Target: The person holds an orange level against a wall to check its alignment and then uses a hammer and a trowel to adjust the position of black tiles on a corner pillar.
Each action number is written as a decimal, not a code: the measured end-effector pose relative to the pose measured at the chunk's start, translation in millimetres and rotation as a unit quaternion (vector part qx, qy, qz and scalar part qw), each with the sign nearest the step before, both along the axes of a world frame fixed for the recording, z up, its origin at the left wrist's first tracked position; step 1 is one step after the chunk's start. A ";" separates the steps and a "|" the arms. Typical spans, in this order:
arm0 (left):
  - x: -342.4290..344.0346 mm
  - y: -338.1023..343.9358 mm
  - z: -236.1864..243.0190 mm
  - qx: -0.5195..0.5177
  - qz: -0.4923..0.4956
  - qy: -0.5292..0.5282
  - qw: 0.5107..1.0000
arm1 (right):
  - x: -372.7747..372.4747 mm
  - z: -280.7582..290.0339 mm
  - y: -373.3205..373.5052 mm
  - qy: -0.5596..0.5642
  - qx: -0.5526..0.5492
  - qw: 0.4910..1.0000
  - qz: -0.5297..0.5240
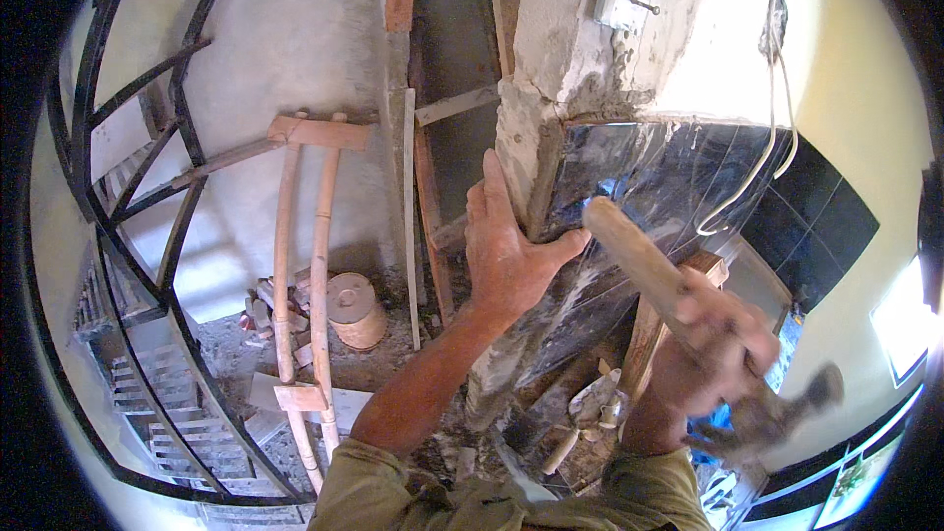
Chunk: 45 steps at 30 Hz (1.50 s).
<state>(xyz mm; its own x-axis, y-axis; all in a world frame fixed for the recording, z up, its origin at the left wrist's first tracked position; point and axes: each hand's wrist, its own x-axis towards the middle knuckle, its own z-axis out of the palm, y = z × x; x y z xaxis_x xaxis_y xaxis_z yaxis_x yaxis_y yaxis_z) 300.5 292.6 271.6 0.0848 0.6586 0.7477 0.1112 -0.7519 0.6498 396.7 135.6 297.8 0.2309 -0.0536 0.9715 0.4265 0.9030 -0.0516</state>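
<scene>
My left hand (506, 251) lies against the rough edge of a plastered pillar (551, 49), fingers stretched upward. Its thumb reaches sideways onto the dark, shiny tile (669, 167) that faces the pillar's side and is smeared with pale streaks. In my right hand (723, 334) is a hammer (634, 241), gripped with the butt of its wooden handle pointing at the tile beside my left thumb. The hammer's head, blurred by motion, sticks out at the lower right. I cannot tell whether the butt touches the tile.
A loose pale cable (737, 206) hangs from the wall over the tiles. Bamboo poles (324, 226) joined by boards stand at left, near a round tub (356, 313) and rubble. A black metal frame (177, 324) rises at far left. A trowel (595, 398) lies below between my arms.
</scene>
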 end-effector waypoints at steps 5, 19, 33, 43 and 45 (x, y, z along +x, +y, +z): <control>-5.3 4.4 -1.8 0.005 0.023 0.018 1.000 | 8.6 -4.1 7.2 0.007 -0.069 0.998 0.000; -0.9 7.9 -3.5 0.001 -0.046 -0.041 0.998 | 14.3 -6.6 -1.7 0.023 -0.043 0.998 0.040; -4.2 6.3 -1.4 -0.021 -0.047 -0.029 0.998 | 17.4 -11.0 11.8 -0.012 -0.055 0.998 0.032; -10.4 -4.4 -16.8 -0.034 -0.058 -0.012 0.998 | 5.7 -15.6 6.0 0.039 -0.101 0.994 -0.008; -5.9 -3.7 -25.8 -0.021 -0.035 -0.001 0.999 | 7.0 -17.0 3.7 0.048 -0.110 0.993 -0.020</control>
<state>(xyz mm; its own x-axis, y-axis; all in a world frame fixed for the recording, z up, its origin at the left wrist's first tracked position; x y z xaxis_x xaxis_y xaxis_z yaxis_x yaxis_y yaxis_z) 294.6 288.9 245.8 0.1307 0.6818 0.7198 0.0588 -0.7300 0.6809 403.8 139.3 280.7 0.3253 0.1472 0.9341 0.4451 0.8477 -0.2886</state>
